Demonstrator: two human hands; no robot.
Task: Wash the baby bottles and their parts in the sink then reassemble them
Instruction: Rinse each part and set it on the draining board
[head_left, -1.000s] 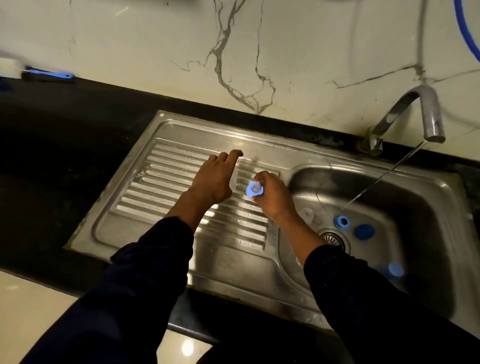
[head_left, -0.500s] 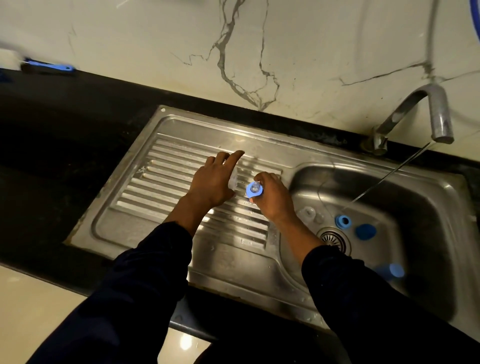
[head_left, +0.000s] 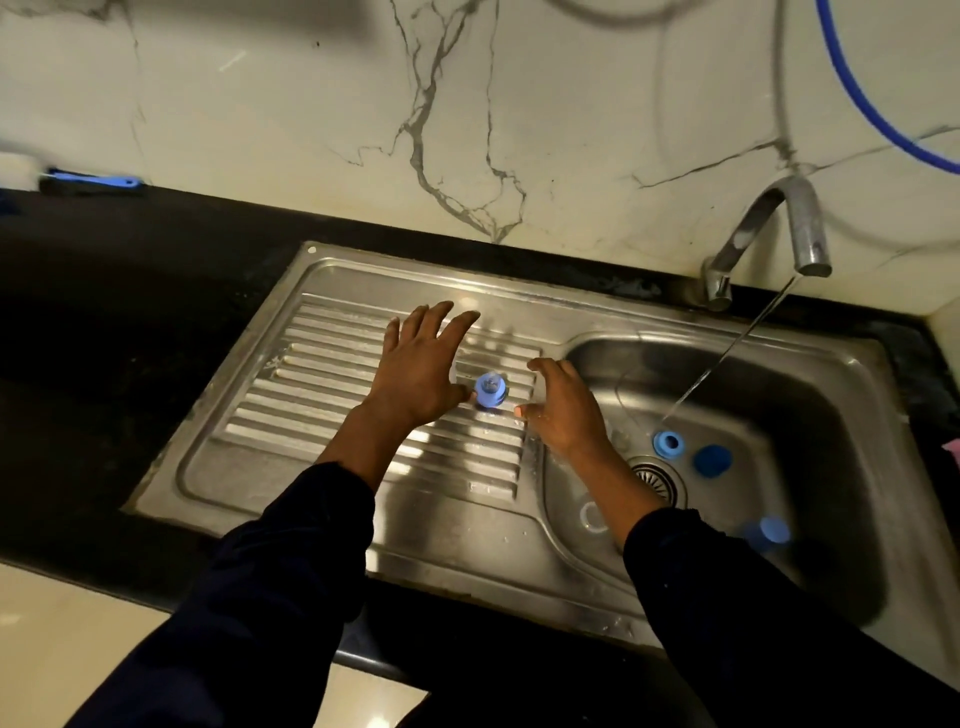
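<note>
The reassembled baby bottle (head_left: 490, 391) stands upright mid-frame on the ribbed drainboard (head_left: 322, 395), probably set there to drain away from the parts yet to be done; the left hand (head_left: 421, 374) and right hand (head_left: 563, 415) flank it with fingers spread, gripping nothing. Half a second ago both hands held it; now it stands released, while a blue ring (head_left: 669, 443) and blue cap (head_left: 712, 460) wait in the basin at right.

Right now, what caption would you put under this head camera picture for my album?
Left hand and right hand open beside a blue-topped bottle on the drainboard, tap running.
</note>
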